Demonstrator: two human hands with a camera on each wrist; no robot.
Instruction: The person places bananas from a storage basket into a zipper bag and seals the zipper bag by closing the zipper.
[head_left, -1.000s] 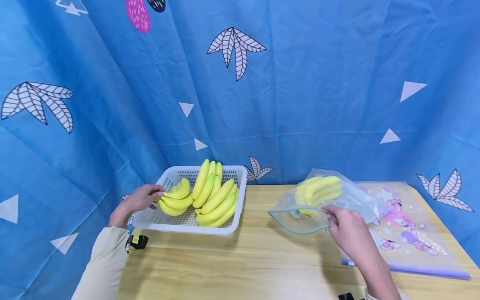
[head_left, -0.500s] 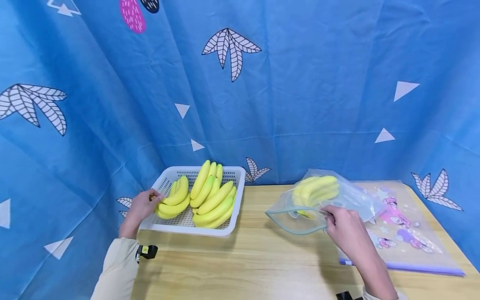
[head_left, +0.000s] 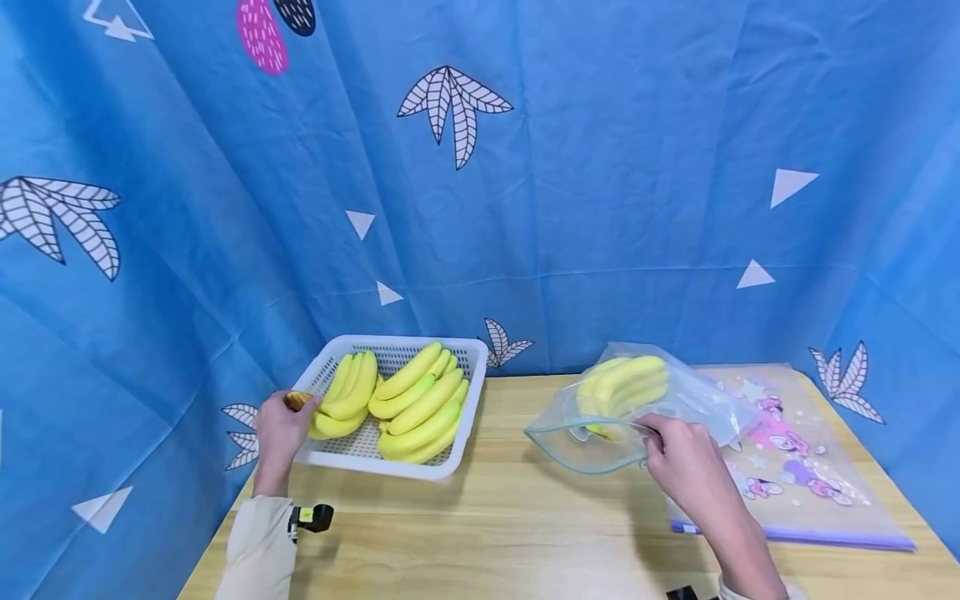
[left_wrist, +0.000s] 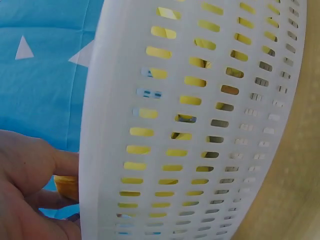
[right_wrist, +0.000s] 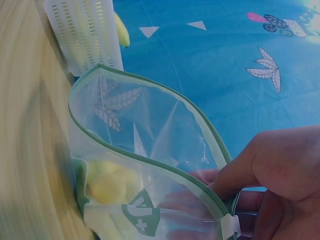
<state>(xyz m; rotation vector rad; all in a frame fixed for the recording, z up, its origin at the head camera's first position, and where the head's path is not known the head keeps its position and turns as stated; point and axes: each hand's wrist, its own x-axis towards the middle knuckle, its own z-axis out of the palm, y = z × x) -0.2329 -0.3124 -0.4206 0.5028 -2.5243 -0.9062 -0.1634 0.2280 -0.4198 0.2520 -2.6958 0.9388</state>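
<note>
At the left end of the white basket [head_left: 382, 471], my left hand [head_left: 283, 429] pinches the brown stem end of a banana bunch [head_left: 354, 387]. In the left wrist view that stem end [left_wrist: 66, 187] shows between thumb and fingers, just beyond the basket wall [left_wrist: 115, 125]. Two more bunches, one at the back [head_left: 408, 372] and one in front [head_left: 423, 429], lie in the basket's right half. On the right, my right hand [head_left: 690, 454] pinches the edge of a clear zip bag [right_wrist: 150, 160], whose green-edged mouth gapes. Another bunch of bananas [head_left: 622, 387] lies inside the bag.
A flat clear bag with pink and purple cartoon prints [head_left: 795, 467] and a purple zip lies at the right of the wooden table [head_left: 480, 533], partly under the held bag. A blue patterned curtain [head_left: 637, 192] hangs close behind the table.
My left hand has turned the left bunch more upright at the basket's left end. The back bunch has tipped over to the right. My right hand keeps its grip on the bag.
</note>
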